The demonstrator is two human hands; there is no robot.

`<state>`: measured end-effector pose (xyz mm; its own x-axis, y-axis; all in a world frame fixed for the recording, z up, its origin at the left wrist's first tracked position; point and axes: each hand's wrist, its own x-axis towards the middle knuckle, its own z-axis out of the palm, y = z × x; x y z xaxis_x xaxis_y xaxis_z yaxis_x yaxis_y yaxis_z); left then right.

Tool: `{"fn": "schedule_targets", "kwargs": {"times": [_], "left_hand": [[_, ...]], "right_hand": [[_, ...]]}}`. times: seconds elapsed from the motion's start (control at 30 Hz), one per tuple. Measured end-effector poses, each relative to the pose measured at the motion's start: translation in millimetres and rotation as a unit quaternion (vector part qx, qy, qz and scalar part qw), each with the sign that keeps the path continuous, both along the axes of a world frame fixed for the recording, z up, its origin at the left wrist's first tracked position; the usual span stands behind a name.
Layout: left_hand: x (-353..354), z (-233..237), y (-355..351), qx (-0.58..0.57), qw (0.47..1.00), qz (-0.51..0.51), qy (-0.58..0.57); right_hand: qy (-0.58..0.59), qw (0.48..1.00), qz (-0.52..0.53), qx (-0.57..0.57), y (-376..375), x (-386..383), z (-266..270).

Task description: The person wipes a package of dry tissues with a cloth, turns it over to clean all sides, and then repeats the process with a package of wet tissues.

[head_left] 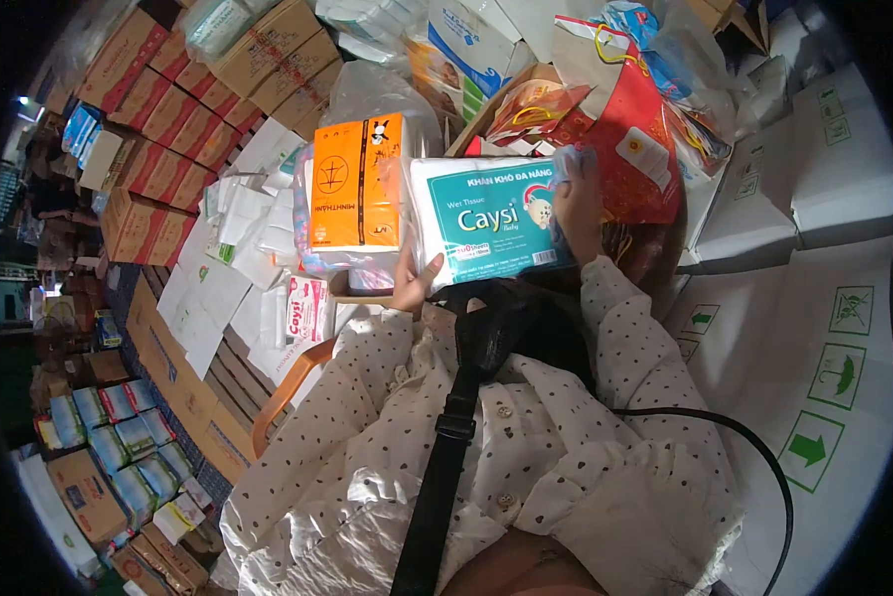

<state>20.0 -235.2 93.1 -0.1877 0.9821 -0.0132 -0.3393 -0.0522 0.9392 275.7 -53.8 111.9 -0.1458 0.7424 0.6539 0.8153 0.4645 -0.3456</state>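
A white and teal Caysi tissue pack point(491, 223) is held up in front of my chest, label facing me. My left hand point(417, 281) grips its lower left corner, thumb on the front and the other fingers mostly hidden behind. At the opposite end, my right hand point(577, 204) is closed around the pack's right edge. Just left of the pack, an orange tissue pack point(355, 184) lies on top of other plastic-wrapped goods. Below that is a smaller pink and white Caysi pack point(307, 310).
Red paper bags point(635, 139) fill a box beyond my right hand. Large white cartons point(814, 328) line the right side. Brown and red cartons point(163, 139) are stacked at far left, near flattened white packaging point(208, 298). An orange chair arm point(286, 392) curves beside my left elbow.
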Motion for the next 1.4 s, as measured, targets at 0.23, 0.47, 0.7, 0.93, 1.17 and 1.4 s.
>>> {"fn": "schedule_targets", "kwargs": {"times": [0.23, 0.47, 0.7, 0.93, 1.17, 1.4], "left_hand": [[-3.7, 3.8, -2.6, -0.009, 1.0, 0.0, 0.019], [-16.1, -4.4, -1.8, -0.09, 0.994, 0.038, -0.058], [-7.8, 5.0, -0.4, -0.109, 0.991, 0.039, -0.065], [-12.4, -21.9, 0.8, -0.083, 0.989, 0.039, -0.117], [-7.2, -27.5, -6.4, -0.11, 0.983, 0.117, -0.093], [-13.7, -40.8, -10.6, -0.099, 0.983, 0.103, -0.117]], "right_hand": [[0.018, 0.962, 0.194, -0.191, -51.1, -96.9, 46.7], [-0.017, 0.876, 0.435, -0.208, -82.6, -90.0, 58.6], [-0.088, 0.833, 0.527, -0.145, -82.2, -75.5, 53.9], [-0.067, 0.919, 0.368, -0.127, -14.8, -147.3, 52.7], [-0.111, 0.891, 0.421, -0.126, -52.9, -133.5, 56.1], [-0.182, 0.746, 0.637, -0.063, -87.2, -82.2, 53.1]]}}
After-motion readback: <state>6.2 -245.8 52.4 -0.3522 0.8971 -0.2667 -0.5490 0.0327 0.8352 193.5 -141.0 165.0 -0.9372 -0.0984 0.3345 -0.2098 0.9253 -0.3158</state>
